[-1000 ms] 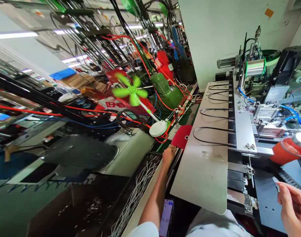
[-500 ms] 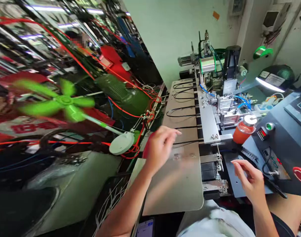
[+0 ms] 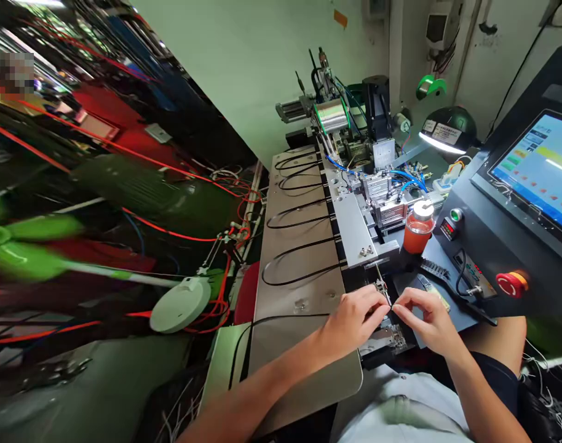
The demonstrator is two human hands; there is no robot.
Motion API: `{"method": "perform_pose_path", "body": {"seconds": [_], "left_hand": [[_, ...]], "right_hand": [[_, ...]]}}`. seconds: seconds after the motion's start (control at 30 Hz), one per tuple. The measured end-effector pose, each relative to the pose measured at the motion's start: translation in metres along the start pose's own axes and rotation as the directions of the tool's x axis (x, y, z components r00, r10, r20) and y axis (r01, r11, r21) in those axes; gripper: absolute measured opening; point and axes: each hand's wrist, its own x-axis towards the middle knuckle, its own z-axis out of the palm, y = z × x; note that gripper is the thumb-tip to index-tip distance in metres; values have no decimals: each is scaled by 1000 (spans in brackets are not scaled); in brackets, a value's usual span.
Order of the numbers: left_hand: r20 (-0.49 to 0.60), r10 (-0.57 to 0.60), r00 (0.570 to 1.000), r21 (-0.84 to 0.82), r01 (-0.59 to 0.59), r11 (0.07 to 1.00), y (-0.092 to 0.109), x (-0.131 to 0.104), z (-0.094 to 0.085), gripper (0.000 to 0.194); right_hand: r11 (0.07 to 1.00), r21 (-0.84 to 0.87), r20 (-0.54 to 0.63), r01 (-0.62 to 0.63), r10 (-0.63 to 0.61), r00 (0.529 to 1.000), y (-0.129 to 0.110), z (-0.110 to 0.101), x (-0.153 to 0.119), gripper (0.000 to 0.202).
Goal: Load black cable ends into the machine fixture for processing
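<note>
A thin black cable (image 3: 281,317) runs over the left part of the metal plate and into my left hand (image 3: 361,314), whose fingers are pinched around it. My right hand (image 3: 426,317) is also pinched, thumb against forefinger, its tips meeting the left fingertips. What the right fingers hold is too small to make out. Both hands are just above the metal clamp fixture (image 3: 394,337) at the near end of the machine rail. Several other black cables (image 3: 288,249) lie looped on the plate (image 3: 304,369), their ends at the rail.
Beyond the hands stands a machine with a wire spool (image 3: 331,115) and pneumatic cylinders (image 3: 382,200). An orange drink cup (image 3: 418,231) and a black brush (image 3: 447,283) are on the right. A control panel has a screen (image 3: 539,172) and red stop button (image 3: 511,284). A green fan (image 3: 23,243) spins left.
My hands have come together over the clamp fixture, the left moving right and nearer to me. A black cable now trails from my left hand across the plate. The view has turned right.
</note>
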Motion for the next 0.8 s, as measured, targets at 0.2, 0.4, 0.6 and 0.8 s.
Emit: {"method": "perform_pose_path", "body": {"seconds": [0.2,0.4,0.6,0.8], "left_hand": [[-62,-184,981,-230,165,959,10,3,-3,24],[8,-281,960,-400,261,879,5,2,1,26],[-58,-295,954,-137,285,949,-11,8,3,24],[-6,-341,940,59,341,938,-21,14,3,25]], "right_hand": [[979,-6,-313,204,-196,929,0,22,6,15],[973,-144,-389,182,-225,893,4,42,6,21],[997,-80,-295,22,-44,955,8,23,7,24],[991,-86,-354,-101,65,933,15,6,6,28]]}}
